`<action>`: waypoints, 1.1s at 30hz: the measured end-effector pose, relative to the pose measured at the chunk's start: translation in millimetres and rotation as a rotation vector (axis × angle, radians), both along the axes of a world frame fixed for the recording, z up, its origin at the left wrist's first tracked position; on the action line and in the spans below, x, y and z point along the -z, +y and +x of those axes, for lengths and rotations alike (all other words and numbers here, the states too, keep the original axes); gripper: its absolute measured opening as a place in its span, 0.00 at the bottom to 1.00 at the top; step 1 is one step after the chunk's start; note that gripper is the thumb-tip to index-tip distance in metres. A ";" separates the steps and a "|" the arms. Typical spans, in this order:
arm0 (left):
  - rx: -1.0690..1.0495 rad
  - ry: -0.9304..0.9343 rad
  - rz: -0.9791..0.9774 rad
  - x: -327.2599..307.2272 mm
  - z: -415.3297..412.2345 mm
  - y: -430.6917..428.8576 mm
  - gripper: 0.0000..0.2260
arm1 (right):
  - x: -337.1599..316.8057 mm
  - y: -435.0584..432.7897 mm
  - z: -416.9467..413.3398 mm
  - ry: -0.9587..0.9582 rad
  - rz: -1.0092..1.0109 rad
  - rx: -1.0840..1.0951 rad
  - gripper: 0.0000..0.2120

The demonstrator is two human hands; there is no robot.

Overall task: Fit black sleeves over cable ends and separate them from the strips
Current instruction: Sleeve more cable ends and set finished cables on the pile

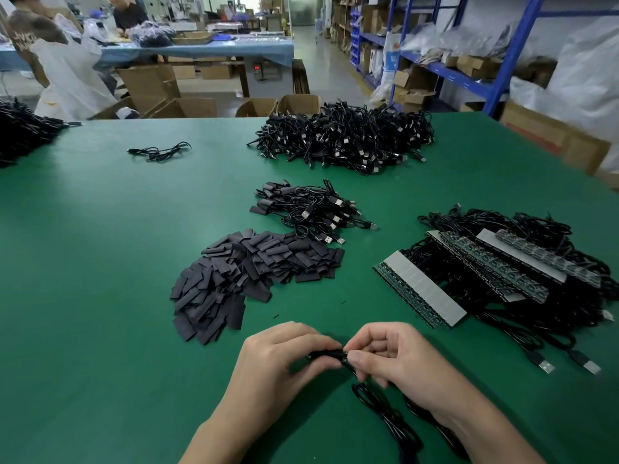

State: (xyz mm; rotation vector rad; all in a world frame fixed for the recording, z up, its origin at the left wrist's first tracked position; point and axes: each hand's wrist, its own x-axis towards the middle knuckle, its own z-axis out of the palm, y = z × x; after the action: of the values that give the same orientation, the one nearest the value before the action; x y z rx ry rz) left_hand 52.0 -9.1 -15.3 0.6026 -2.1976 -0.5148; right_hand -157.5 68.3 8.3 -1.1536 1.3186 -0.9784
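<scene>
Black sleeve (324,355) lies long axis left-right, roughly level, low over the near edge of the green bench (100,262). It is held between both hands: the left hand (284,356) has its fingers (311,339) curled round it, and the right hand (392,358) pinches the cable (378,401) end at its right tip. The cable trails down toward the person; the pile of loose sleeves (254,276) is just beyond on the left, the strips (422,289) on the right.

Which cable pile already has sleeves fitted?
The small middle pile, just behind the loose sleeves: flat black sleeves cap its left ends. The far pile shows none, and the right pile lies with strips.
</scene>
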 end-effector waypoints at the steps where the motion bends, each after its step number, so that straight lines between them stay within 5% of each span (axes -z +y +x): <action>1: -0.002 -0.003 -0.014 0.8 0.1 -0.3 0.09 | 0.4 -0.3 0.1 0.001 -0.001 0.002 0.03; 19: -0.024 -0.137 -0.178 -1.1 7.4 -8.0 0.11 | 1.6 0.2 8.3 0.050 -0.024 0.069 0.07; 33: -0.001 0.033 -0.056 3.2 1.6 -3.0 0.09 | -2.2 1.5 3.1 0.068 0.003 -0.004 0.05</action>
State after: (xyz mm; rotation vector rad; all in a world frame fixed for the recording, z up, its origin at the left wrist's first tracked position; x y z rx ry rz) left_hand 53.5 -12.1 -18.5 0.5615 -2.1729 -0.4585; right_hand -154.4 69.8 10.5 -1.1962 1.3712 -0.9413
